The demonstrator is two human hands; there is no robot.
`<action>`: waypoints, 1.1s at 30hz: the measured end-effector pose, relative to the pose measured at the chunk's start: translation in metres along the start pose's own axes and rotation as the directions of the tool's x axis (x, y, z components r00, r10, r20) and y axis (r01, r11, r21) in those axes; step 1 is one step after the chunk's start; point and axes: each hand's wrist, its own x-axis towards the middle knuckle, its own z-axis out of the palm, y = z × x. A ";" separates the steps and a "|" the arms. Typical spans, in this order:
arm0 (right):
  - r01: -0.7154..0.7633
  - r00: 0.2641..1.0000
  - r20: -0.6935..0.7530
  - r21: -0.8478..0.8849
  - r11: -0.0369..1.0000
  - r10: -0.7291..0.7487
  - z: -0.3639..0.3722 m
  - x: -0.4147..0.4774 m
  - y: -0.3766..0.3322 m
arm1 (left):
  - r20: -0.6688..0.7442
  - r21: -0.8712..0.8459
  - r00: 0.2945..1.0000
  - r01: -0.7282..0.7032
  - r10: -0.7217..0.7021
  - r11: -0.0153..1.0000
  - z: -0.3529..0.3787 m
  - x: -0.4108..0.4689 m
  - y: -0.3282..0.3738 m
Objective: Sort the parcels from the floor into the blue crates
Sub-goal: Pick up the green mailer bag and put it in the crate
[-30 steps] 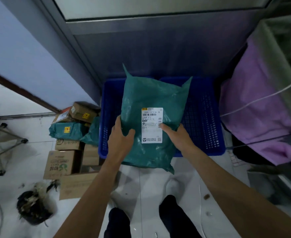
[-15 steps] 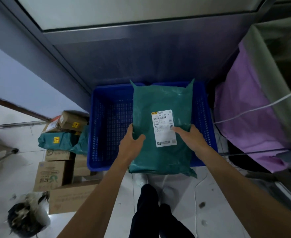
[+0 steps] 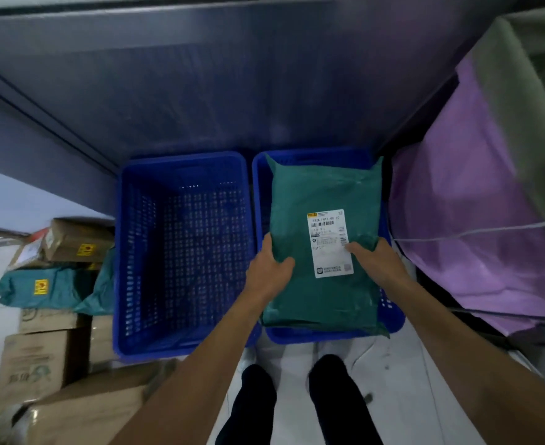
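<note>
Left grip [image 3: 269,271] and right grip [image 3: 377,261] hold a green parcel [image 3: 322,194] over the right blue crate [image 3: 296,338], the right grip touching its white label [image 3: 329,232]; the left blue crate [image 3: 136,252] stands just beside, cardboard boxes [image 3: 36,364] farther left

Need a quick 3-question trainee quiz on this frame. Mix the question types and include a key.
1. True or false: the left blue crate shows no parcel inside.
2. The green mailer is held over: A) the left blue crate, B) the right blue crate, C) neither.
3. Fill in: the left hand holds the green mailer by its edge, and the right hand touches its white ____.

Key: 1 true; 2 B; 3 label.
</note>
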 end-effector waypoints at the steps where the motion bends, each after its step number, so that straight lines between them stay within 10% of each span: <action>1: -0.004 1.000 0.006 -0.029 1.000 0.004 0.002 0.019 0.001 | 0.009 0.001 1.000 0.022 -0.022 1.000 0.008 0.017 -0.004; 20: 0.058 0.986 0.168 -0.400 0.915 0.011 0.125 0.344 0.129 | -0.066 -0.250 0.943 0.302 -0.327 0.920 0.180 0.309 -0.199; 33: 0.324 0.945 0.228 -0.550 0.770 -0.236 0.160 0.412 0.101 | -0.064 -0.576 0.900 0.320 -0.431 0.753 0.240 0.338 -0.221</action>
